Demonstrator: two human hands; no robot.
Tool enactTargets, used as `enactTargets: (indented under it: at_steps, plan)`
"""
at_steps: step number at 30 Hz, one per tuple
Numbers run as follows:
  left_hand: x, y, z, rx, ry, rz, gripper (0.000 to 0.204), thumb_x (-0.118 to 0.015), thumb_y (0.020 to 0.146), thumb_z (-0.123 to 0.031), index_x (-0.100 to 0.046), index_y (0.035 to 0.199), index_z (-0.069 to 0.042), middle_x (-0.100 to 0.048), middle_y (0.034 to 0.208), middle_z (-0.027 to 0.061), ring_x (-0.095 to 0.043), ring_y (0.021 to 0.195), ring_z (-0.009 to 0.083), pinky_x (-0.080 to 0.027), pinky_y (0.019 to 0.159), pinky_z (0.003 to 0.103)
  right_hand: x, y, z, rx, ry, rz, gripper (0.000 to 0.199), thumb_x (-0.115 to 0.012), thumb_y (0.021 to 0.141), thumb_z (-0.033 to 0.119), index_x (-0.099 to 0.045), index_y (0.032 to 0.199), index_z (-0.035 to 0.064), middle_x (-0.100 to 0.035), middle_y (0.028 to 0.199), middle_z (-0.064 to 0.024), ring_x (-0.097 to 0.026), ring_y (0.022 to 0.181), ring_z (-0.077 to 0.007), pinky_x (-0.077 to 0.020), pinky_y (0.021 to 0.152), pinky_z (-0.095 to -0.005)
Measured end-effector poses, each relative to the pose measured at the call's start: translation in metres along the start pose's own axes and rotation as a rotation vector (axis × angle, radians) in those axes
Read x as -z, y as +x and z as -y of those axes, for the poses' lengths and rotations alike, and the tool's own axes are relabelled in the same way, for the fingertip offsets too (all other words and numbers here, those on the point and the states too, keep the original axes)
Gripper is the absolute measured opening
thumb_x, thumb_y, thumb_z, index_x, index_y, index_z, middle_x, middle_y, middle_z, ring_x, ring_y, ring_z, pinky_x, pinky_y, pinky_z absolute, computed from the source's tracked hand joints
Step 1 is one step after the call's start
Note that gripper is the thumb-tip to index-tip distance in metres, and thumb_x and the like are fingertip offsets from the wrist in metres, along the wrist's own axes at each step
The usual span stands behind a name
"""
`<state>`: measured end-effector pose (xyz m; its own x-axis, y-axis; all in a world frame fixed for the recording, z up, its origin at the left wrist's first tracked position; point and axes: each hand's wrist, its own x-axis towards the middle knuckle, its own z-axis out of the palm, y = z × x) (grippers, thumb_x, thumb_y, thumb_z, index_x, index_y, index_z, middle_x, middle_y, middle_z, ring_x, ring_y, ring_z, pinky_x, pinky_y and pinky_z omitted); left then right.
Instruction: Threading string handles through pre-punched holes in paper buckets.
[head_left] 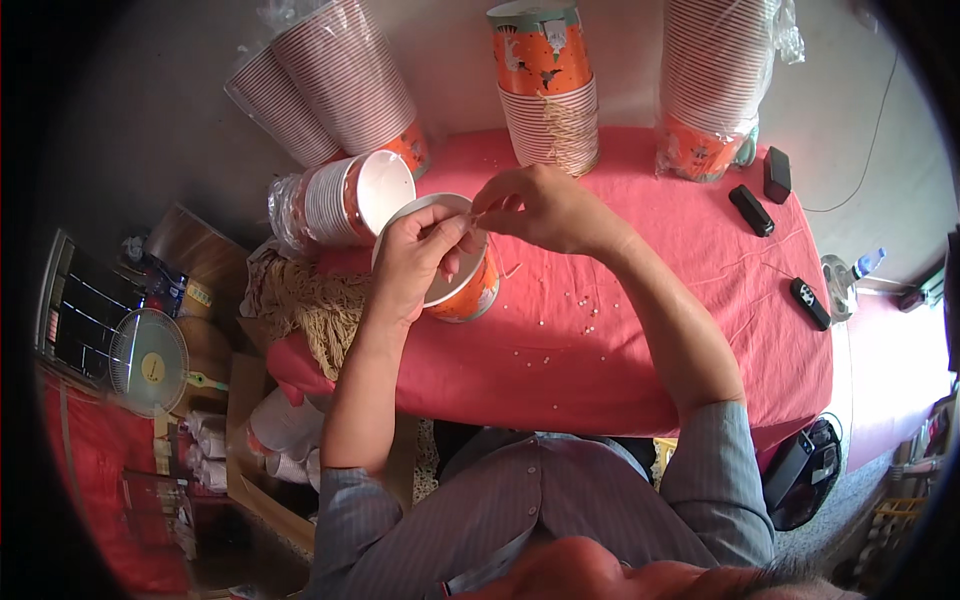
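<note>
My left hand [418, 258] grips the rim of an orange paper cup [468, 293] with a white inside, tilted on the red-covered table [700, 330]. My right hand [545, 205] hovers just above the cup's rim, its fingertips pinched on a thin beige string [481, 214] that meets the left thumb. Both hands are close together over the cup's mouth.
Stacks of orange and white cups stand behind: a centre stack [548, 95] with strings hanging on it, bagged stacks at left [330, 85], on its side [345, 200] and right [715, 85]. A pile of beige string [315, 305] lies at left. Small black devices [752, 210] lie right. A fan [148, 360] stands on the floor.
</note>
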<state>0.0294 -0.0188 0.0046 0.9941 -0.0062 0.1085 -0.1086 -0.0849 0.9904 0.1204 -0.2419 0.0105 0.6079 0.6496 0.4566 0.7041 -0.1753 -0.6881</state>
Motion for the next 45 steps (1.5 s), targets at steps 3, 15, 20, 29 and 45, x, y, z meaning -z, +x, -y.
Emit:
enactTargets:
  at_steps: [3, 15, 20, 29, 45]
  plan:
    - [0.001, 0.0, 0.001, -0.006, -0.003, 0.004, 0.019, -0.071, 0.109, -0.019, -0.078, 0.111, -0.002, -0.075, 0.088, 0.0017, -0.056, 0.063, 0.0039, -0.044, 0.06, 0.021, -0.003, -0.001, 0.005, -0.028, 0.028, 0.015, 0.021, -0.08, 0.096, 0.015, -0.081, 0.111, 0.0011, -0.082, 0.095, -0.0151, -0.08, 0.09, -0.0246, -0.0632, 0.084, -0.0388]
    - [0.003, 0.006, -0.005, -0.05, 0.09, -0.025, 0.019, -0.063, 0.108, -0.014, -0.076, 0.099, -0.002, -0.071, 0.079, 0.0005, -0.055, 0.059, 0.0038, -0.042, 0.055, 0.022, -0.008, 0.0, 0.001, 0.045, -0.018, -0.077, 0.017, -0.075, 0.095, 0.012, -0.078, 0.105, -0.0013, -0.081, 0.092, -0.0159, -0.081, 0.087, -0.0255, -0.0636, 0.083, -0.0393]
    - [0.009, 0.012, 0.001, -0.055, 0.213, 0.0, 0.018, -0.061, 0.105, -0.011, -0.076, 0.098, -0.003, -0.068, 0.076, -0.0002, -0.057, 0.061, 0.0033, -0.042, 0.053, 0.023, -0.009, 0.0, 0.002, 0.044, -0.069, -0.14, 0.019, -0.074, 0.09, 0.015, -0.081, 0.103, 0.0045, -0.081, 0.096, -0.0173, -0.08, 0.088, -0.0354, -0.0632, 0.081, -0.0455]
    - [0.008, 0.011, -0.001, -0.133, 0.374, 0.048, 0.015, -0.064, 0.099, -0.009, -0.074, 0.098, 0.002, -0.071, 0.085, 0.0049, -0.065, 0.078, 0.0118, -0.05, 0.07, 0.03, -0.01, 0.0, -0.006, 0.099, -0.14, -0.157, 0.016, -0.074, 0.092, 0.016, -0.081, 0.104, 0.009, -0.081, 0.096, -0.0136, -0.079, 0.086, -0.0351, -0.0631, 0.078, -0.0467]
    - [0.002, 0.002, -0.007, -0.273, 0.601, 0.139, 0.018, -0.064, 0.098, -0.008, -0.073, 0.101, 0.007, -0.076, 0.09, 0.012, -0.072, 0.085, 0.021, -0.057, 0.082, 0.036, -0.006, -0.002, -0.008, 0.066, -0.108, 0.047, 0.015, -0.07, 0.099, 0.011, -0.079, 0.109, 0.0043, -0.082, 0.101, -0.0134, -0.079, 0.092, -0.0307, -0.0624, 0.084, -0.0427]
